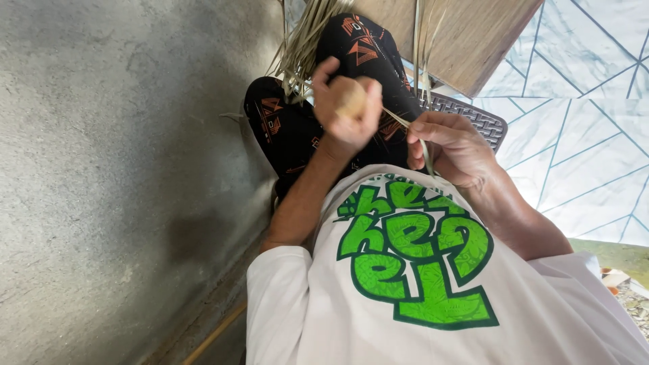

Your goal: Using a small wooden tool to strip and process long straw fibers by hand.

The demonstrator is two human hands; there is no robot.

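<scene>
My left hand [345, 111] is closed in a fist around a round light-wooden handle [350, 100], held over my lap. My right hand [451, 145] sits a little to the right and pinches a thin pale-green leaf strip [399, 120]. This strip runs taut from the wooden handle to my right fingers, and its end hangs down past them. A bundle of dry green-tan leaf strips [304, 40] lies across my legs, which are in black trousers with an orange pattern [284, 128]. Any blade on the handle is hidden by my fingers.
A grey concrete wall [115, 169] fills the left side. A dark woven-pattern plastic seat [485, 123] shows under me at the right. A brown wooden board [473, 34] stands beyond it on a white tiled floor with blue lines [588, 115].
</scene>
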